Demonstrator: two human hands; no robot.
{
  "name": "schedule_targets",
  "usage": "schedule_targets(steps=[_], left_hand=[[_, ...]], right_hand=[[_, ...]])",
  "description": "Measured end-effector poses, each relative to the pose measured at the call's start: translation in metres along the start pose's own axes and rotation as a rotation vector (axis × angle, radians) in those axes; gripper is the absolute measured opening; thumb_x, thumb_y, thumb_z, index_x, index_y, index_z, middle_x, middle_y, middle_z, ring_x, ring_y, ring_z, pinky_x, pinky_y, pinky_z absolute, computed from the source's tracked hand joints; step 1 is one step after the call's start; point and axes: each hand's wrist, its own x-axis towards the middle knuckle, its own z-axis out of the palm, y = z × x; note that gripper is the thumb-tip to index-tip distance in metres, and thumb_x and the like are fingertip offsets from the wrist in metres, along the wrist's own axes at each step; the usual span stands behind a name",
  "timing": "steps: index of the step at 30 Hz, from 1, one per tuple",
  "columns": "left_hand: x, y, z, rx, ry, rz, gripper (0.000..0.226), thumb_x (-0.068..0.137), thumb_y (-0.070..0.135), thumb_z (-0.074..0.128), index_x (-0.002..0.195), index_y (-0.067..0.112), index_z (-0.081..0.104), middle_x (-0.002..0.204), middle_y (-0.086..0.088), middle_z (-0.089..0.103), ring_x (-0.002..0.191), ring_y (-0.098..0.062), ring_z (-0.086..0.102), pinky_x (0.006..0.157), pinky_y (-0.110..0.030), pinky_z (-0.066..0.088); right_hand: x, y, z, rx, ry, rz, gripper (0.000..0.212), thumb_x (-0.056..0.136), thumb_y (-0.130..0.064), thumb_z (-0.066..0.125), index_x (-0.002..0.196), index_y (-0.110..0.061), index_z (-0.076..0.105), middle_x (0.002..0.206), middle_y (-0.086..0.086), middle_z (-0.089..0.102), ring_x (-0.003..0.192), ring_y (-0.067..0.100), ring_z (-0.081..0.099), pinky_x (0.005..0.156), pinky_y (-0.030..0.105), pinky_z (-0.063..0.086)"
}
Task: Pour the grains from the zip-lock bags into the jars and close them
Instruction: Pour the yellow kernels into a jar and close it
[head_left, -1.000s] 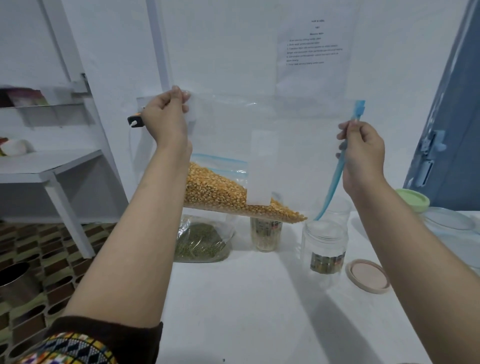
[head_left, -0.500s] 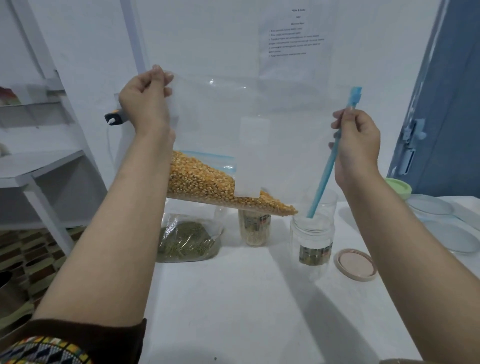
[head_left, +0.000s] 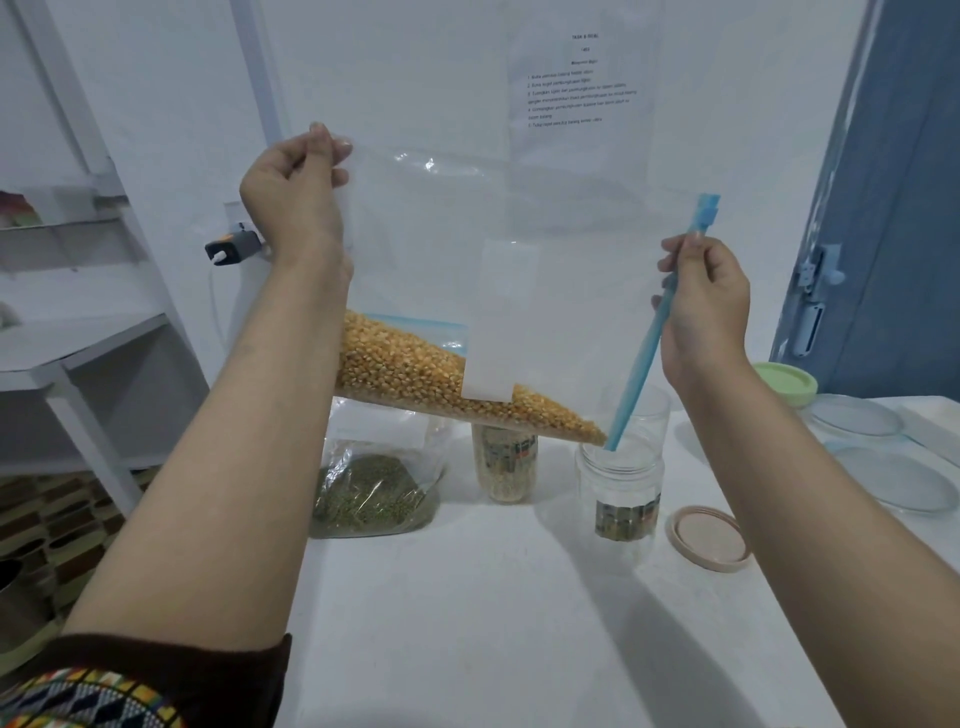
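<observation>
While the left hand (head_left: 293, 195) pinches the bag (head_left: 498, 291) by its upper corner and the right hand (head_left: 704, 306) grips the blue zip strip (head_left: 641, 371), the corn (head_left: 415, 371) lies banked toward the low corner just above the open jar (head_left: 621, 480). If the bag's mouth sits off the rim, kernels could scatter across the counter (head_left: 493, 623). A printed sheet (head_left: 579, 83) hangs on the wall, its text too small to read; the jar labels are illegible.

A white table (head_left: 467, 623) carries, below the left hand (head_left: 293, 200), a bag of green grains (head_left: 371, 493); under the right hand (head_left: 706, 306), a clear jar (head_left: 621, 493) and beige lid (head_left: 709, 538).
</observation>
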Motion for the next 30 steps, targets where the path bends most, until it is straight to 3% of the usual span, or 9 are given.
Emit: schedule_targets(steps=[19,30], left_hand=[[0.003,0.006,0.014,0.004,-0.030,0.009,0.016,0.094,0.012,0.064,0.078,0.010,0.068,0.074,-0.001,0.072,0.061,-0.007,0.060,0.066,-0.019,0.049],[0.005,0.005,0.018,-0.001,-0.027,0.009,0.012,0.094,0.013,0.065,0.083,0.007,0.068,0.075,-0.001,0.072,0.059,-0.007,0.058,0.067,-0.019,0.050]], right_hand=[[0.005,-0.002,-0.004,0.021,-0.011,-0.005,0.028,0.105,-0.024,0.043,0.085,-0.025,0.062,0.078,-0.009,0.055,0.069,0.005,0.048,0.067,0.021,0.043],[0.006,0.002,-0.005,0.012,0.000,0.004,0.026,0.104,-0.022,0.045,0.086,-0.026,0.063,0.079,-0.010,0.057,0.076,0.008,0.049,0.078,0.026,0.043]])
